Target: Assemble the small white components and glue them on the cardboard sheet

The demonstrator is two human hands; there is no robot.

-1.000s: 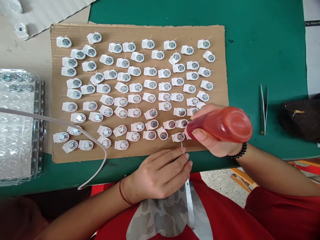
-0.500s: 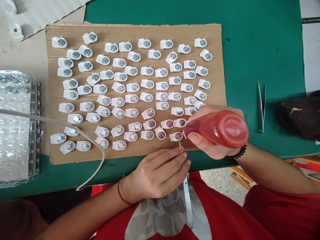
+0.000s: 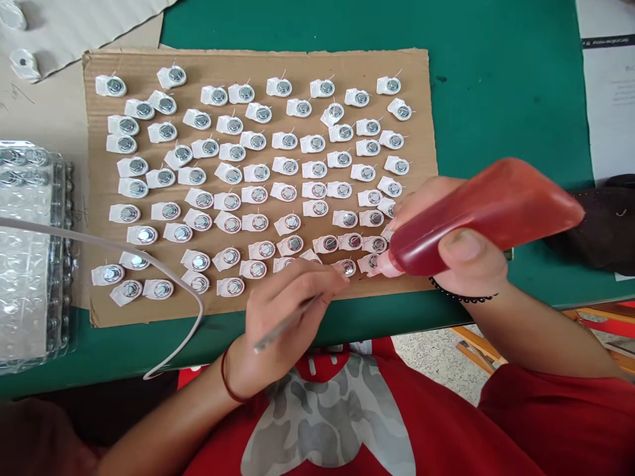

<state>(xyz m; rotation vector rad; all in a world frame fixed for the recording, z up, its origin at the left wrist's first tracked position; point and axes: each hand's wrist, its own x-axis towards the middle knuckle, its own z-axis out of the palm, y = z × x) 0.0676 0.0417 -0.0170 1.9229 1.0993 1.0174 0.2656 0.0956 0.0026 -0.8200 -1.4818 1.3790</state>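
My right hand (image 3: 461, 254) is closed round a translucent red squeeze bottle (image 3: 476, 218), tilted so its pale nozzle (image 3: 384, 266) points down to the left. The nozzle tip is right by a small white part with a round metal disc (image 3: 370, 262); whether they touch I cannot tell. Pinched in my left hand (image 3: 288, 304) is a slim metal tool that looks like tweezers (image 3: 285, 325), its rear end towards me. Its tip is hidden by my fingers, beside another disc part (image 3: 346, 267). Many such parts lie in rough rows on a cardboard sheet (image 3: 163, 311).
A stack of clear plastic trays (image 3: 30, 264) stands at the left, with a pale cable (image 3: 169, 268) looping over the cardboard. Dark cloth (image 3: 600, 231) lies at the right on the green table (image 3: 506, 86). Papers (image 3: 610, 112) are at the far right edge.
The bottle has swung from end-on to lying slanted, its base moving right and its nozzle coming into view. My left hand has shifted left and up, turning the tool across the palm.
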